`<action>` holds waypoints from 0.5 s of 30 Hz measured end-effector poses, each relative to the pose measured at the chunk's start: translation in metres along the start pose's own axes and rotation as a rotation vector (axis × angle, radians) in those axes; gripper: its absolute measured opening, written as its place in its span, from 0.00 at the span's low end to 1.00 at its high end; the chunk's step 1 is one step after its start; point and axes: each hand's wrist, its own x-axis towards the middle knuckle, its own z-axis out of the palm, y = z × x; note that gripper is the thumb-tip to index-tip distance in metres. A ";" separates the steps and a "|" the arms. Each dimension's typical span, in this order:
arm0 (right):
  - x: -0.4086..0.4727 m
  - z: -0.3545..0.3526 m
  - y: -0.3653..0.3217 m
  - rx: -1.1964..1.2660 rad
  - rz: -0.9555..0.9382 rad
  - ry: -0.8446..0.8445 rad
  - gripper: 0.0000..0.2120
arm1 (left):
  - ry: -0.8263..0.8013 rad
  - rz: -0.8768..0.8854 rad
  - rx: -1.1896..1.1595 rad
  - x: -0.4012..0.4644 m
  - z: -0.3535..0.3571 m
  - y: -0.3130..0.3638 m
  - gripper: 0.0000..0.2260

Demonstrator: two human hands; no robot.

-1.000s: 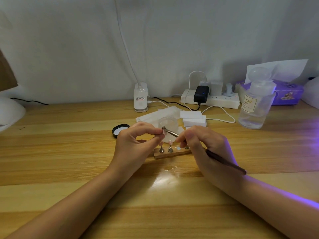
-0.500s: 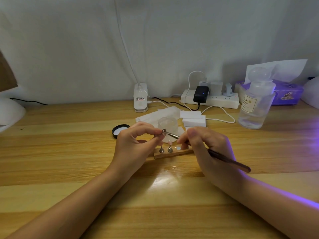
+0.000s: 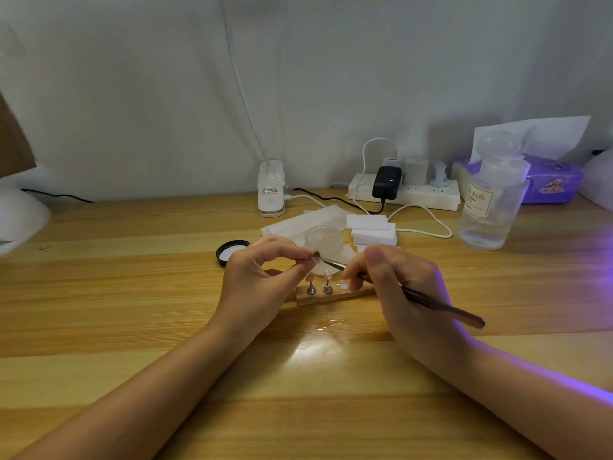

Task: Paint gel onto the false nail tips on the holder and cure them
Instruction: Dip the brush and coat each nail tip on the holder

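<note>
While the tabletop [image 3: 132, 293] carried the holder [image 3: 335, 296] at centre, my right hand [image 3: 408, 293] pinched the brush [image 3: 431, 303], long axis running four to ten o'clock, toward the small stand my left hand [image 3: 262, 283] pinched at ten o'clock of the holder.

On the table [image 3: 99, 293] the holder [image 3: 335, 296] lies in the middle, between the left hand [image 3: 262, 280] and the right hand [image 3: 404, 290]. Two nail stands [image 3: 319, 287] sit upright on its left part. Just behind it is the jar [image 3: 323, 242], with the lid [image 3: 232, 251] to its left and sponge blocks [image 3: 373, 230] to its right. Against the wall behind lie the power strip [image 3: 414, 194] and, left of it, a lamp base [image 3: 272, 194]. The bottle [image 3: 491, 200] stands far right, before the tissue box [image 3: 550, 180].
</note>
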 end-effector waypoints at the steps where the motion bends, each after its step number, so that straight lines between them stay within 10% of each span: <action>1: 0.000 0.000 0.000 0.027 -0.005 0.003 0.21 | -0.005 -0.001 0.003 0.000 0.000 0.000 0.06; 15: -0.002 0.000 0.002 0.025 -0.021 0.007 0.22 | -0.012 -0.005 0.011 0.000 -0.001 0.002 0.04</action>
